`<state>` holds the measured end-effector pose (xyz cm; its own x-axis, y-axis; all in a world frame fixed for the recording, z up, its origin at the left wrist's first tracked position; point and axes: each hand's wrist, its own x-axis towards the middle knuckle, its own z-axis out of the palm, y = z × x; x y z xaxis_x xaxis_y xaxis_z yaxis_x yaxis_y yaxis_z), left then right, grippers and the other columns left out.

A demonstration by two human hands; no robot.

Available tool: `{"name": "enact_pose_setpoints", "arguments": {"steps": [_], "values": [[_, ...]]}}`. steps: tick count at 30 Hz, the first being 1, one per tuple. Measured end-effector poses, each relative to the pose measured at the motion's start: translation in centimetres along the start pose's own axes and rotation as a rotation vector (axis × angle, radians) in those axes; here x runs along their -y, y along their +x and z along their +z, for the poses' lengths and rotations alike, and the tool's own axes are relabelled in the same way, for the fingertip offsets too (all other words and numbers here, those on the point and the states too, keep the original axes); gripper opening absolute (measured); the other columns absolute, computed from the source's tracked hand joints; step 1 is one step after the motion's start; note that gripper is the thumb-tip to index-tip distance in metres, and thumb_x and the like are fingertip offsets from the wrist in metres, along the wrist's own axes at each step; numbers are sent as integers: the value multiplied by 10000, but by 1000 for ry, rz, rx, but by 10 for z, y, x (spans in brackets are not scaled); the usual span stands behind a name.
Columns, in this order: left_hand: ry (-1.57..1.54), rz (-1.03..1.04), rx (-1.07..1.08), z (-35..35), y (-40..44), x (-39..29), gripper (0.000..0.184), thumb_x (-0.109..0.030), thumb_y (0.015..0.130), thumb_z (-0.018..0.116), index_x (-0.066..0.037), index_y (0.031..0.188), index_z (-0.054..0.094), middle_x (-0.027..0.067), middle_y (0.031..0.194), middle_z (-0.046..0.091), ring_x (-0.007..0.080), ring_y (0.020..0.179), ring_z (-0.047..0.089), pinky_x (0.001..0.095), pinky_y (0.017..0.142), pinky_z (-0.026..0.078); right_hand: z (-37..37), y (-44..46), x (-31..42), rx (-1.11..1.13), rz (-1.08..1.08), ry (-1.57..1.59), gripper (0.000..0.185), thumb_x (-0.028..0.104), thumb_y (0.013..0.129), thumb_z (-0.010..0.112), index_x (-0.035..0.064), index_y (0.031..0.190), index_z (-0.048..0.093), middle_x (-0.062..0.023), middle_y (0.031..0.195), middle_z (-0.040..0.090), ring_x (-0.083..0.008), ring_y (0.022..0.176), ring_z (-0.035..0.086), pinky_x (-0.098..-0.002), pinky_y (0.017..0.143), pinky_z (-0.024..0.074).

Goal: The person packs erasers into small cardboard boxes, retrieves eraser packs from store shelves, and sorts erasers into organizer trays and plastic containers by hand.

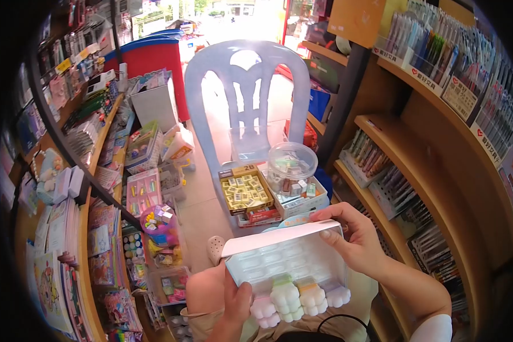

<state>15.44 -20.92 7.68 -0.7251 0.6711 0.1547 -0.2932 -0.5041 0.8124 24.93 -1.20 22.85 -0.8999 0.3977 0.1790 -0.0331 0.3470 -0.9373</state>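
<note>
Over my lap, an open white cardboard box (319,268) is tilted toward me, held between both hands. Inside it lies a clear plastic tray (262,259) with rows of moulded hollows. Several puffy, flower-shaped pastel pieces (286,299) sit along its near edge, with pink, green, yellow and purple wrapping; their kind is not clear. My left hand (237,299) is closed on the box's left side, its thumb in front. At the upper right corner, my right hand (353,231) pinches the wall between thumb and fingers.
A grey plastic chair (196,102) faces me. On its seat are a carton of yellow-wrapped erasers (246,191) and a clear round tub (292,162) on a white carton (319,199). Pen-filled wooden shelves (433,154) rise on the right; stationery shelves (100,154) and plastic bins (168,285) line the left.
</note>
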Motion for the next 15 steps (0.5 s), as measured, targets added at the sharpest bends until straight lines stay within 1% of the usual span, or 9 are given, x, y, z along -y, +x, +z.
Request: {"name": "enact_pose_setpoints", "arguments": {"steps": [3,6,7,8,10,12,13,14,15], "values": [[35,-4,-35,-3,4,22,647,-238,862,494,30,1358,176,119,1284,380,202,1168,390,333,986,304,-11,1,-29,24,86,29,318,159,856,595,33,1129,494,-57,1101,533,-129,1020,502,-288,838,454],[151,-16,-51,-8,6,43,640,-270,864,501,35,1342,204,121,1275,390,206,1161,396,333,980,308,-30,4,-54,74,175,69,460,216,856,592,33,1240,415,-73,1192,490,-145,1131,437,-306,962,357],[192,-15,-49,-8,6,49,634,-278,866,502,37,1335,216,121,1271,395,207,1159,398,333,978,309,-38,7,-71,55,175,160,537,279,852,586,36,1283,375,-84,1224,469,-165,1184,396,-329,996,328],[200,-41,-60,-10,5,56,628,-286,866,506,38,1328,230,121,1266,400,207,1158,399,333,977,309,-47,12,-81,-8,167,112,438,265,870,561,50,1228,430,-74,1197,501,-150,1135,441,-316,966,354],[212,-92,-83,-11,0,68,616,-300,867,513,40,1313,257,121,1256,411,206,1155,402,332,974,311,-63,30,-98,-236,318,94,254,207,878,549,27,1058,537,-54,983,589,-119,922,542,-265,777,452],[208,-155,-96,-10,-2,78,600,-284,862,515,40,1307,273,124,1249,419,205,1153,404,331,976,309,-83,51,-131,-430,412,82,152,177,881,533,29,906,556,-13,821,598,-78,760,540,-215,639,436],[207,-185,-101,-8,-2,83,593,-276,860,515,40,1303,281,125,1246,424,204,1152,406,330,977,309,-93,62,-152,-447,401,42,125,157,869,538,32,867,552,-18,795,586,-66,724,525,-203,588,419],[222,-204,-84,-5,-2,85,599,-277,866,499,36,1319,265,130,1262,416,212,1160,404,334,984,306,-107,74,-180,-391,359,-130,111,133,840,563,26,865,556,-25,765,578,-76,689,521,-223,569,426],[240,-220,-71,-4,-2,86,605,-279,873,484,31,1335,249,135,1278,408,219,1169,403,337,990,303,-118,86,-208,-350,244,-396,143,138,807,592,17,875,558,-66,788,598,-148,729,566,-285,610,454]]}}
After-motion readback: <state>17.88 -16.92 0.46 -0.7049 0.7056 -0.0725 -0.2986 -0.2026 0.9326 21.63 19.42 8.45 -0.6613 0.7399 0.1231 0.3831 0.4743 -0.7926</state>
